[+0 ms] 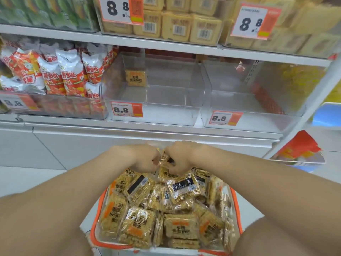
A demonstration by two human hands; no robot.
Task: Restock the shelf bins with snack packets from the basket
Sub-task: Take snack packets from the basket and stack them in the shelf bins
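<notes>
White metal shelf (166,47), flat and smooth. On it 2 clear rigid plastic bins: mid bin (166,111) w/ one square golden pkt (136,77) upright at the back-left, right bin (258,117) beside it. Below, soft clear-sided basket (237,209) w/ orange rim, heaped w/ snack pkts (180,191): square, grainy, crinkly glossy film. At its far end, left hand (145,159) and right hand (180,157) are nearly touching, fingers curled, pinching pkts btwn them.

middle clear bin (166,116): lots of room, one packet (136,78) at back left | right clear bin (258,123): roomy | left bin (64,109): packed with snack bags (72,74)
</notes>
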